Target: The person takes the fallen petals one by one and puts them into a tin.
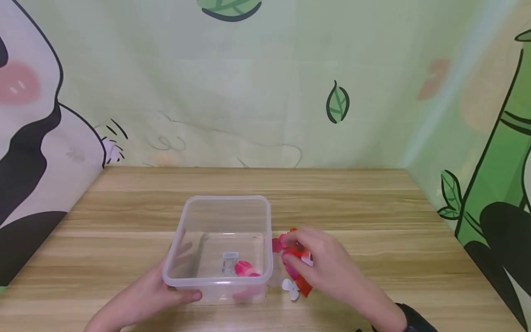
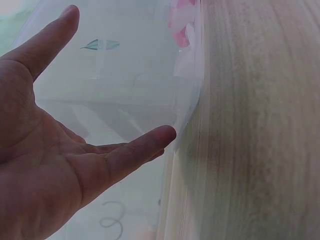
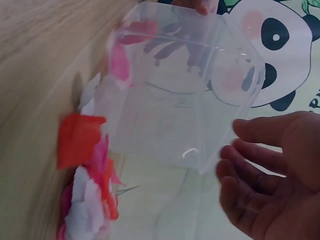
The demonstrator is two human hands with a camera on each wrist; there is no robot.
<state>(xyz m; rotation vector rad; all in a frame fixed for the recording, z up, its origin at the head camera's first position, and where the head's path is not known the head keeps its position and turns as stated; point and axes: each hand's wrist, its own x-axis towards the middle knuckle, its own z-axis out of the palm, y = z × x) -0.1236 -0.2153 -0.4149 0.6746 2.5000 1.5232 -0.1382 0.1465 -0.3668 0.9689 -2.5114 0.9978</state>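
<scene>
A clear plastic box [image 1: 226,282] stands on the table with its top uncovered. Pink petal-like pieces [image 1: 244,267] lie in its near right corner. My left hand [image 1: 155,288] rests around the near left corner, thumb along the front wall and fingers along the left side. In the left wrist view its fingers look straight and spread. My right hand [image 1: 325,258] hovers over a pile of red, pink and white petal-like pieces [image 3: 92,185] beside the box. Its fingers are loosely bent, with a gap below the thumb and nothing visible between them.
The wooden table [image 1: 352,193] reaches back to a green printed cloth wall [image 1: 269,92]. A white petal-like piece [image 1: 290,289] lies at the near edge of the pile. A small label [image 1: 230,255] shows at the box's bottom. A dark sleeve [image 1: 410,318] covers the right wrist.
</scene>
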